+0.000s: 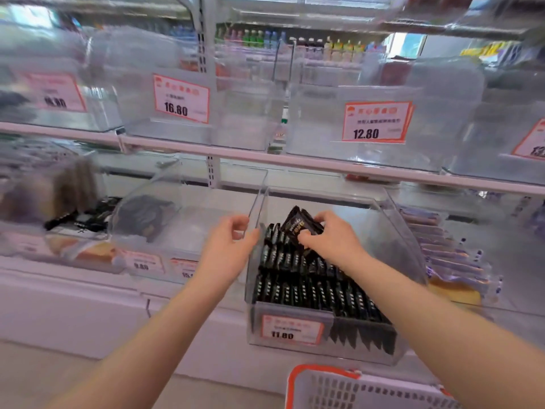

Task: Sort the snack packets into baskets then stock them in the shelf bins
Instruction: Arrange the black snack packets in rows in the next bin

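Stocking step, seen from the head camera. The right hand (330,237) pinches a small stack of black snack packets (299,225) between thumb and curled fingers, holding it just above the rows already standing in the clear shelf bin (407,261). The left hand (233,249) rests at the bin's left wall, fingers loosely curled about the upper edge of that wall, apparently steadying it; how firm the grip is cannot be told.

By judgement, sorting for this product is done and the bin is largely filled: packets stand on edge in close ranks from the front panel, which carries the price label (292,329), back to a point beneath the right hand. The next move calls for lowering the held stack upright into the gap at the rear of the ranks, just beyond the fingertips, keeping its faces parallel to the neighbours so that the row does not topple.

The packets are flat, glossy black sachets with pale lettering; the print is too blurred to read in full. They look light and slippery, apt to fan apart if the pinch loosens.

Below the right forearm lies the rim of a white basket (324,382) with an orange edge; its contents are out of view.
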Demonstrator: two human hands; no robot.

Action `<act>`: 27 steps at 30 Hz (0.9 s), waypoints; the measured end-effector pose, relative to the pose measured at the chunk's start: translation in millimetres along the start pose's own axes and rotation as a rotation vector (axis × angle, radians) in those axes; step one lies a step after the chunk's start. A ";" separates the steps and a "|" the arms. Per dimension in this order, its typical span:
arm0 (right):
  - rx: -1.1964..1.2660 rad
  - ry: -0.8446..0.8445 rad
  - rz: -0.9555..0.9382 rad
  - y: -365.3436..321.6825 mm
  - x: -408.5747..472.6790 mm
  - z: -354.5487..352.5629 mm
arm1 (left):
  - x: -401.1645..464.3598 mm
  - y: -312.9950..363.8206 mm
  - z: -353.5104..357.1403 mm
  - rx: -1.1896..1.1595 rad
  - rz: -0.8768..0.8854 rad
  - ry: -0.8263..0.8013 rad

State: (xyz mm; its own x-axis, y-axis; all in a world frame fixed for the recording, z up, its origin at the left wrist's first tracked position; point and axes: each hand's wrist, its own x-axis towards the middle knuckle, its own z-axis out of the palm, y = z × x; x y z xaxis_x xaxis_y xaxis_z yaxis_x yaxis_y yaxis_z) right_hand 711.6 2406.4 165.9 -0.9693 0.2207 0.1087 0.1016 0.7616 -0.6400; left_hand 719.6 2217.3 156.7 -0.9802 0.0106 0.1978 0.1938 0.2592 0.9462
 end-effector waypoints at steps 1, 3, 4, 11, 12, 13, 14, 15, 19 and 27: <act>-0.063 0.010 0.009 0.8 12.5 8.6 | 3.6 -5.0 -1.6 -0.012 -0.036 -0.055; -0.185 0.034 0.047 1.8 32.6 24.3 | 6.3 -13.3 -3.1 -0.008 -0.041 -0.133; -0.223 0.047 0.070 1.7 40.4 31.3 | 8.0 -16.9 -4.2 0.017 -0.020 -0.152; -0.186 -0.005 0.013 -14.8 65.8 59.7 | 11.2 -19.9 -9.7 0.021 0.042 -0.201; -0.194 -0.056 -0.019 -17.8 65.4 59.5 | 10.4 -19.4 -10.0 0.010 0.044 -0.198; -0.191 -0.114 -0.043 -19.5 64.7 57.9 | 10.2 -19.3 -10.4 0.002 0.046 -0.196; -0.175 -0.171 -0.061 -19.9 63.6 55.2 | 9.7 -19.3 -10.5 -0.006 0.048 -0.194; -0.156 -0.220 -0.075 -17.8 62.5 52.2 | 9.3 -19.6 -10.1 -0.018 0.048 -0.191; -0.241 -0.209 -0.110 -6.1 58.5 58.2 | 9.0 -19.5 -7.5 -0.051 0.048 -0.175; -0.178 0.088 -0.061 -8.1 66.7 85.2 | 8.8 -21.7 -8.4 -0.050 0.040 -0.181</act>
State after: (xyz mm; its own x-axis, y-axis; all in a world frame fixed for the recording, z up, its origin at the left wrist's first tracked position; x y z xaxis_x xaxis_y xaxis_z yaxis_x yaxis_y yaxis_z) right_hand 627.1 2363.0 113.5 -0.9524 0.2173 0.2139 0.0892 0.8693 -0.4862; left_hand 707.1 2203.7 140.1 -0.9621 0.1949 0.1906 0.2304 0.2071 0.9508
